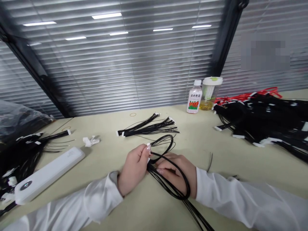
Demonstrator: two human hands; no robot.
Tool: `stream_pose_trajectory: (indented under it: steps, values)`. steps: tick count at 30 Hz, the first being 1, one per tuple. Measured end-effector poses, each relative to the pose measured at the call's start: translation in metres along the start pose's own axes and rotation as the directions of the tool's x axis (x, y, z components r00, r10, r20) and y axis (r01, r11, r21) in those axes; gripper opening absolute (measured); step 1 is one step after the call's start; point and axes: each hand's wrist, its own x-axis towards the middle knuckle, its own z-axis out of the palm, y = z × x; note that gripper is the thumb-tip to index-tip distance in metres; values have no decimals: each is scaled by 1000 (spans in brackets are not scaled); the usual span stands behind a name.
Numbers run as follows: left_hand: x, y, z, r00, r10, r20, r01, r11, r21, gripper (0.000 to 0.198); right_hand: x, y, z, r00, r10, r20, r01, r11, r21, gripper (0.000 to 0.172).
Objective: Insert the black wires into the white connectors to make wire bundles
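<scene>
A bundle of thin black wires [176, 170], a wire harness, curls in loops between my two hands over the table. My left hand [134, 166] is closed on the harness, its thumb pressing beside a white connector [148, 148]. My right hand [179, 175] has its fingers curled at the wires, with one loop lying across the back of it. Part of its grip is hidden by the wires. Loose wire tails run down to the bottom edge. Just beyond my hands, two shorter black harnesses [151, 128] with white connectors lie on the table.
To the left are a long white device [49, 176], crumpled paper [91, 141] and a pile of black harnesses [21, 157]. A labelled bottle [194, 98] and a lidded cup [211, 93] stand at the back. More black harnesses [262, 118] and red wires [271, 92] are heaped right.
</scene>
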Motion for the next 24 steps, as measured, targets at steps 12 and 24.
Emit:
stream_pose_trajectory:
  steps: [12, 24]
  values:
    - [0, 5, 1, 997, -37, 62, 37, 999, -6, 38, 0, -6, -14, 988, 24, 155, 16, 968, -251, 20]
    - [0, 6, 1, 992, -92, 89, 94, 995, -14, 40, 2, -14, -36, 973, 41, 227, 120, 753, -648, 7]
